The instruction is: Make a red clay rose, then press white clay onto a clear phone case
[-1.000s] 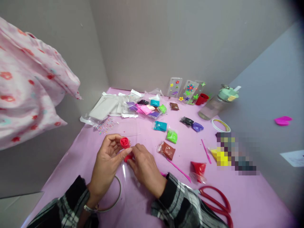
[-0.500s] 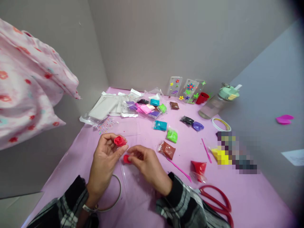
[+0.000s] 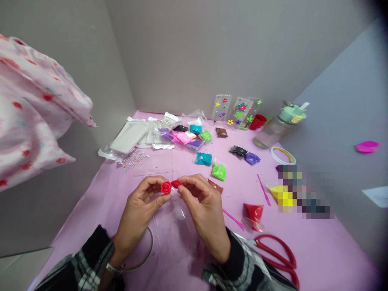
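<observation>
A small red clay rose [image 3: 166, 187] is pinched between the thumb and fingers of my left hand [image 3: 136, 210]. Just to its right, my right hand [image 3: 204, 210] holds a thin red clay petal [image 3: 176, 184] between thumb and fingertips. The petal is close beside the rose; whether they touch is hard to tell. Below the hands lie a clear plastic sheet [image 3: 178, 226] and a ring-shaped roll [image 3: 150, 250], partly hidden by my left wrist. An opened packet of red clay [image 3: 254, 214] lies to the right of my right hand.
Red scissors [image 3: 281, 250], pink tools [image 3: 263, 189], yellow clay [image 3: 280, 194] and tape [image 3: 283, 155] lie right. Further back are clay packets [image 3: 203, 158], white packages [image 3: 129, 137], decorated clear cases [image 3: 242, 109] and a bottle [image 3: 269, 129]. Patterned cloth [image 3: 36, 109] hangs left.
My right hand has risen and moved right, bringing the red petal up beside the rose. My left hand has shifted slightly right, and the rose's spiral top now faces the camera.
</observation>
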A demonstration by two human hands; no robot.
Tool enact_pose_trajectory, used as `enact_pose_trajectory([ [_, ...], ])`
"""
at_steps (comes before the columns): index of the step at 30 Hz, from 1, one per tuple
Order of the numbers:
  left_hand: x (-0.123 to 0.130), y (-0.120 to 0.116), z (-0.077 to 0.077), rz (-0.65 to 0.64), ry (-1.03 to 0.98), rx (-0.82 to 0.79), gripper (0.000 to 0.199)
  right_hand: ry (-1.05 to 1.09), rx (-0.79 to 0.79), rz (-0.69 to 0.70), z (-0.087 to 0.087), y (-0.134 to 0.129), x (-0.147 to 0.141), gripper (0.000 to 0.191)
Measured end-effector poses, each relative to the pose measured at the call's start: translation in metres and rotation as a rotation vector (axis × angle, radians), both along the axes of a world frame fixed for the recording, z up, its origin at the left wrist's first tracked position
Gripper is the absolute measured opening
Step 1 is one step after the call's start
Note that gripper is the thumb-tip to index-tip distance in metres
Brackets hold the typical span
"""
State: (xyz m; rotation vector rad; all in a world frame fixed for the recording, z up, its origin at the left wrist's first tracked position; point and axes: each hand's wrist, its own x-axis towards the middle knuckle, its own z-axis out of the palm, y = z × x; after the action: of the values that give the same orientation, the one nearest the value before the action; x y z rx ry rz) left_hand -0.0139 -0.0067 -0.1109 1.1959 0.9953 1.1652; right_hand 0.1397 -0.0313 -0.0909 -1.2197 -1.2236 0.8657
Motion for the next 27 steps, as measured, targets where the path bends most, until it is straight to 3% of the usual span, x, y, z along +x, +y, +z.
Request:
enact_pose_trajectory([
  [20, 0.001, -0.001, 0.003, -0.016, -0.038, -0.082, 0.021, -0.052, 0.020, 0.119, 0.002, -0.006, -0.006, 0.020],
  [24, 0.001, -0.002, 0.004, 0.004, -0.010, -0.100, 0.028, -0.123, -0.008, 0.061, 0.005, -0.014, -0.003, 0.022],
  [27, -0.001, -0.003, 0.002, 0.019, 0.059, -0.140, 0.038, -0.296, -0.008, -0.049, 0.012, -0.024, 0.024, 0.024],
])
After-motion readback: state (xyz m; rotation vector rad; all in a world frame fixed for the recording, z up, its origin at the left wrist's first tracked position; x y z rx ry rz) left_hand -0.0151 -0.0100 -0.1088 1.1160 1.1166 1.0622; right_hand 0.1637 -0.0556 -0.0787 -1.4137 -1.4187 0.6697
